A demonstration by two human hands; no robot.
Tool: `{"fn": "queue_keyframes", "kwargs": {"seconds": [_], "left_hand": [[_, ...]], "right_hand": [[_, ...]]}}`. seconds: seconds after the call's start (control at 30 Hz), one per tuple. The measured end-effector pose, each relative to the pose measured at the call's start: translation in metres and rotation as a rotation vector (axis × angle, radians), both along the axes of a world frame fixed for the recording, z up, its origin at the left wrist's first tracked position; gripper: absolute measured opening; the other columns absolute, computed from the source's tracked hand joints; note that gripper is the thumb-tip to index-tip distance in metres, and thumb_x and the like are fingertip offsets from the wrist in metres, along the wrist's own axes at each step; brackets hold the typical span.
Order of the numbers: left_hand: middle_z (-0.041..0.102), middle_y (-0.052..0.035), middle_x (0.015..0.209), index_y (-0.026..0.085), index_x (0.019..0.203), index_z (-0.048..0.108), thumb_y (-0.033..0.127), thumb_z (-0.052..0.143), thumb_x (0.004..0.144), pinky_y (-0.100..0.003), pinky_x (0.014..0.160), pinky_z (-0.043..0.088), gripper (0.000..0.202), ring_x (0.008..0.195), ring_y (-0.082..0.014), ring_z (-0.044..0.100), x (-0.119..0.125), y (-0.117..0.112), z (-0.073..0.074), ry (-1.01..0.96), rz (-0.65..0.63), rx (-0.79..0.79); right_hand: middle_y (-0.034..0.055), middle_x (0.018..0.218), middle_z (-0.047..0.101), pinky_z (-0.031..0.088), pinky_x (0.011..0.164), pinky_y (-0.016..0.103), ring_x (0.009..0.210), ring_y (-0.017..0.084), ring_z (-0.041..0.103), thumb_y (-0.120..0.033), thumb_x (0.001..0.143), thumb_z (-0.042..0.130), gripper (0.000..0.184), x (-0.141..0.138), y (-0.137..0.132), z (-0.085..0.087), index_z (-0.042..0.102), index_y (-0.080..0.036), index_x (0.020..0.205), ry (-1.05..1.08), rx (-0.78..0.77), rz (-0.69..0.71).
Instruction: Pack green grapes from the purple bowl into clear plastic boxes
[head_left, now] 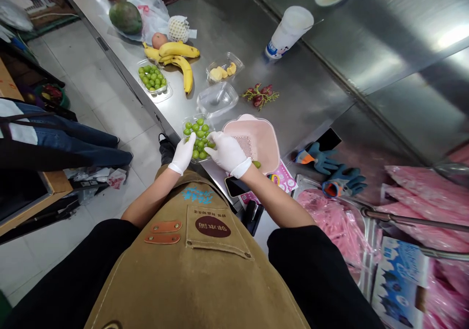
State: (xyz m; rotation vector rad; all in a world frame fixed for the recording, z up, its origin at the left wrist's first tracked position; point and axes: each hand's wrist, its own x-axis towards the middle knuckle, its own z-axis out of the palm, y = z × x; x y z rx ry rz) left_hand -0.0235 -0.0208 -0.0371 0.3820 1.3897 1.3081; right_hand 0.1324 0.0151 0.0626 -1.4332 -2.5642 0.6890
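- Round green grapes (200, 128) sit in a shallow clear plastic tray (184, 120) at the counter's near edge, right between the person's hands.
- White-gloved left hand (184, 152): fingers slightly bent, together at the tray's left side; I can't tell whether they grip it.
- White-gloved right hand (230, 153): fingers curled part-way over the grapes, fingertips among them; whether one is pinched I can't make out.
- Just right, partly behind that wrist, stands a pale pink plastic basket (267, 143) with a perforated base.
- Beyond the tray lies a clear plastic tub (217, 99), with dark red grapes on green stems (262, 94) to its right.
- Farther off are curved yellow bananas (179, 51) and a large, dark green oval fruit (125, 18).
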Motion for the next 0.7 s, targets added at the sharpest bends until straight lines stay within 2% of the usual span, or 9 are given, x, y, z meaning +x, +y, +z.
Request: {"fn": "queue_keyframes", "kwargs": {"seconds": [0.13, 0.2, 0.27, 0.33, 0.47, 0.63, 0.7], "left_hand": [[0.081, -0.0142, 0.132, 0.018, 0.115, 0.080, 0.057, 0.098, 0.072, -0.049, 0.118, 0.055, 0.060, 0.135, -0.0357, 0.071, 0.002, -0.005, 0.001, -0.142, 0.002, 0.057], [0.080, -0.0146, 0.134, 0.018, 0.117, 0.080, 0.054, 0.101, 0.066, -0.050, 0.118, 0.056, 0.066, 0.135, -0.0362, 0.071, 0.003, -0.008, 0.004, -0.204, -0.031, 0.102], [0.079, -0.0151, 0.136, 0.017, 0.117, 0.080, 0.052, 0.104, 0.061, -0.051, 0.117, 0.056, 0.070, 0.136, -0.0370, 0.071, 0.005, -0.010, 0.008, -0.242, -0.064, 0.131], [0.079, -0.0156, 0.136, 0.017, 0.116, 0.079, 0.052, 0.105, 0.059, -0.052, 0.117, 0.057, 0.072, 0.136, -0.0376, 0.071, 0.005, -0.012, 0.011, -0.243, -0.081, 0.138], [0.080, -0.0154, 0.133, 0.017, 0.116, 0.079, 0.051, 0.105, 0.059, -0.054, 0.118, 0.056, 0.071, 0.136, -0.0377, 0.071, 0.005, -0.015, 0.014, -0.219, -0.121, 0.150], [0.082, -0.0136, 0.128, 0.018, 0.118, 0.079, 0.048, 0.105, 0.060, -0.054, 0.118, 0.055, 0.071, 0.136, -0.0372, 0.071, 0.007, -0.019, 0.015, -0.184, -0.144, 0.155], [0.082, -0.0129, 0.128, 0.019, 0.119, 0.079, 0.048, 0.104, 0.061, -0.053, 0.118, 0.056, 0.069, 0.136, -0.0368, 0.070, 0.007, -0.020, 0.014, -0.175, -0.142, 0.151]], "right_hand": [[0.0149, 0.126, 0.073, 0.057, 0.102, 0.046, 0.114, 0.032, 0.071, -0.024, 0.090, 0.077, 0.044, 0.014, 0.000, -0.003, 0.067, -0.018, 0.133, 0.074, 0.009, -0.069], [0.0145, 0.125, 0.075, 0.056, 0.104, 0.048, 0.115, 0.033, 0.072, -0.027, 0.090, 0.078, 0.058, 0.019, -0.001, -0.003, 0.061, -0.017, 0.144, 0.109, -0.033, -0.116], [0.0128, 0.119, 0.078, 0.057, 0.102, 0.048, 0.110, 0.033, 0.074, -0.029, 0.091, 0.077, 0.064, 0.022, -0.002, -0.004, 0.057, -0.018, 0.151, 0.125, -0.071, -0.162], [0.0120, 0.116, 0.080, 0.058, 0.100, 0.048, 0.107, 0.033, 0.075, -0.029, 0.092, 0.074, 0.064, 0.023, -0.003, -0.004, 0.056, -0.018, 0.151, 0.137, -0.090, -0.180], [0.0119, 0.121, 0.079, 0.057, 0.101, 0.047, 0.110, 0.032, 0.074, -0.025, 0.088, 0.073, 0.057, 0.023, -0.004, -0.006, 0.058, -0.019, 0.143, 0.198, -0.108, -0.166], [0.0048, 0.096, 0.074, 0.057, 0.089, 0.043, 0.087, 0.027, 0.070, -0.025, 0.087, 0.069, 0.046, 0.021, -0.009, -0.015, 0.057, -0.020, 0.131, 0.180, -0.127, -0.239], [0.0042, 0.095, 0.073, 0.056, 0.088, 0.043, 0.086, 0.026, 0.069, -0.025, 0.088, 0.068, 0.046, 0.020, -0.011, -0.017, 0.056, -0.021, 0.133, 0.190, -0.123, -0.245]]}}
